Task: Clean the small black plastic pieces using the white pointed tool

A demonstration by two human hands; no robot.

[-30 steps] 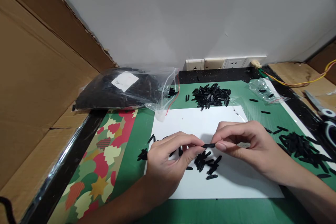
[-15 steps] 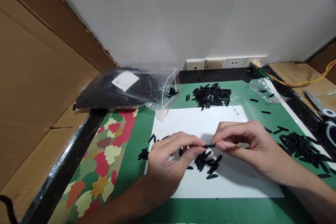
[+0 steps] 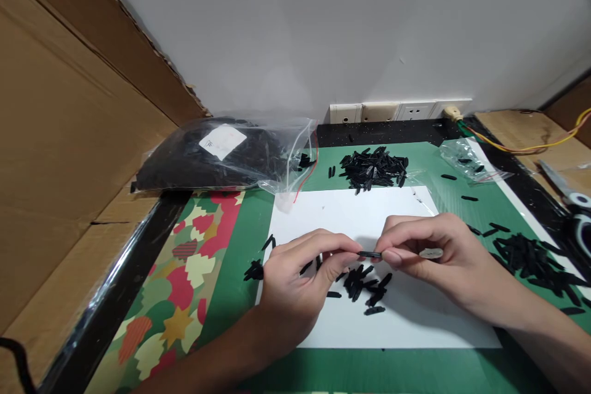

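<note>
Both hands meet over a sheet of smooth white paper (image 3: 397, 326) lying on a matte green mat (image 3: 240, 258). The left hand (image 3: 295, 283) and the right hand (image 3: 429, 258) share one small black piece (image 3: 369, 254), a slim, dull rod-like sliver held level just above the paper. The left grip, thumb and forefinger together, is clamped on its left end; the right grip pinches its right end the same way, the other fingers curled loosely behind.

Right under the held piece lies a small scatter of the same black slivers (image 3: 364, 286), short, narrow and slightly shiny, loosely crossed on the paper. A larger heap (image 3: 373, 167) sits on the mat beyond the paper's far edge, and another heap (image 3: 526, 255) lies to the right of the right hand.

At the far left of the desk, a crinkled clear plastic bag (image 3: 221, 157) with a white label bulges with dark contents, its mouth open toward the mat. A smaller, nearly flat clear bag (image 3: 466, 157) lies at the far right. A strip of glossy paper (image 3: 184, 283) printed with red, yellow and cream leaf shapes runs beside the mat. Brown corrugated cardboard (image 3: 60, 154) leans on the left, and scissors (image 3: 567, 188) lie at the right edge.
</note>
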